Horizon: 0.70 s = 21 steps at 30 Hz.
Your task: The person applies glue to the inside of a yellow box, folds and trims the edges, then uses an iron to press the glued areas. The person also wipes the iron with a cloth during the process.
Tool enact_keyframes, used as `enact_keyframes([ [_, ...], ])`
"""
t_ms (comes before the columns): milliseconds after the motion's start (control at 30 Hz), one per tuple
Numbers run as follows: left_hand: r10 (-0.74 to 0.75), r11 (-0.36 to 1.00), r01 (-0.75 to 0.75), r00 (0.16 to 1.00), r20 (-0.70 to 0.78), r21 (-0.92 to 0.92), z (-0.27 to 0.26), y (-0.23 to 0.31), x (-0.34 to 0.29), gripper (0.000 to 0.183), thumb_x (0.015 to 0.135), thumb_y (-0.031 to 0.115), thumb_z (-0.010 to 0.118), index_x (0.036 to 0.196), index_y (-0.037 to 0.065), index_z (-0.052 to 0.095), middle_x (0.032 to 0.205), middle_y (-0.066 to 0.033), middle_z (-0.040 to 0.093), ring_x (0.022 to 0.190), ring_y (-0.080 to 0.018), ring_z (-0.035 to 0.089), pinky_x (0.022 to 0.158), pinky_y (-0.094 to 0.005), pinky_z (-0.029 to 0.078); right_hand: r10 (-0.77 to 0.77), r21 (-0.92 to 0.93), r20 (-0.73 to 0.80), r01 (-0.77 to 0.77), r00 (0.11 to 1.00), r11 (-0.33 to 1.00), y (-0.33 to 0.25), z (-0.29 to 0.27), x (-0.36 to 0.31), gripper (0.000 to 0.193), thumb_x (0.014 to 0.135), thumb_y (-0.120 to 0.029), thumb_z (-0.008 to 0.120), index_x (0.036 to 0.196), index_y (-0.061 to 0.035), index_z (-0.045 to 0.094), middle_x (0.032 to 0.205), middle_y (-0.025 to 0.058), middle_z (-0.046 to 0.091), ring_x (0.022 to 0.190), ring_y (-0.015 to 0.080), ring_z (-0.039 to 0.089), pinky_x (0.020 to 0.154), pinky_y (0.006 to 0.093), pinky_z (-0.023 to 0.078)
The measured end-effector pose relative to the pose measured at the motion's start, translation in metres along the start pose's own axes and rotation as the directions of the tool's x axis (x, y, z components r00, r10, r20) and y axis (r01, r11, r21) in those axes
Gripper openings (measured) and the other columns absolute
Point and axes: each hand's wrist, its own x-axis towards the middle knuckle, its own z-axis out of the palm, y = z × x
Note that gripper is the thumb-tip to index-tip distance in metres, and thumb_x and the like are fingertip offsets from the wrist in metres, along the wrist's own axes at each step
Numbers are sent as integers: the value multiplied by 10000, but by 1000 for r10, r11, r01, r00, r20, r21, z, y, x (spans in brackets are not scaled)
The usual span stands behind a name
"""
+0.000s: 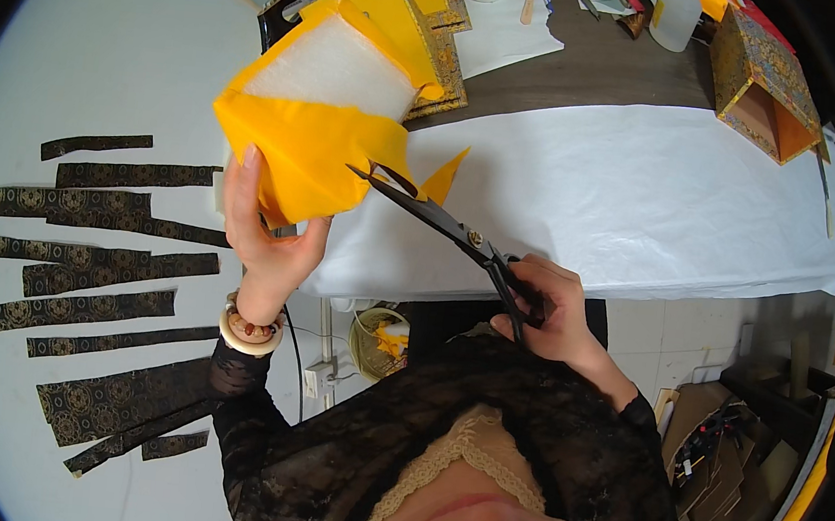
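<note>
My left hand (274, 242) grips a piece of yellow fabric (298, 144), its thumb and fingers at the lower edge. A white padded panel (341, 67) shows where the fabric is folded back over it. My right hand (556, 309) is closed on the handles of a pair of black scissors (441, 221). The blades are parted and their tips lie at the fabric's right edge. Beside the blades, a narrow pointed strip of yellow fabric (446, 175) sticks out. Whether that strip still joins the main piece I cannot tell.
White paper (625, 195) covers the front of the dark table (587, 71). Yellow patterned boxes (441, 67) stand behind my left hand, and an open patterned box (771, 84) lies at the far right. Black patterned strips (101, 210) are on the white surface at left. A bin (374, 347) stands below.
</note>
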Motion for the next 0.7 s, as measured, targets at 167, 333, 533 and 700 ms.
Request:
enact_keyframes([
  [167,52,998,-52,999,4,-19,5,4,-2,865,697,26,809,1444,30,373,1340,-251,494,1181,-387,553,981,-429,459,-68,-58,-74,64,995,996,5,7,-2,507,639,-54,878,1071,60,639,817,65,566,603,100,494,514,231,398],
  [333,32,998,-34,998,-45,-45,9,-3,-10,897,691,34,823,1455,36,352,1351,-247,482,1195,-381,544,984,-431,458,-83,-64,-90,78,992,995,4,9,-1,533,628,-70,891,1078,64,641,832,71,575,604,104,498,507,231,406],
  [533,78,997,-78,995,-68,8,6,-7,-13,917,683,45,838,1457,41,345,1371,-251,460,1212,-387,533,991,-434,453,-142,-117,-102,130,985,985,3,3,1,538,623,-67,891,1076,67,635,849,84,583,618,120,525,507,232,420],
  [700,134,990,-131,989,-56,55,7,-3,-10,916,681,47,840,1454,44,349,1371,-261,457,1212,-392,532,996,-431,450,-137,-120,-112,124,984,985,0,4,4,521,622,-60,888,1058,65,632,862,93,591,635,126,549,504,235,429],
])
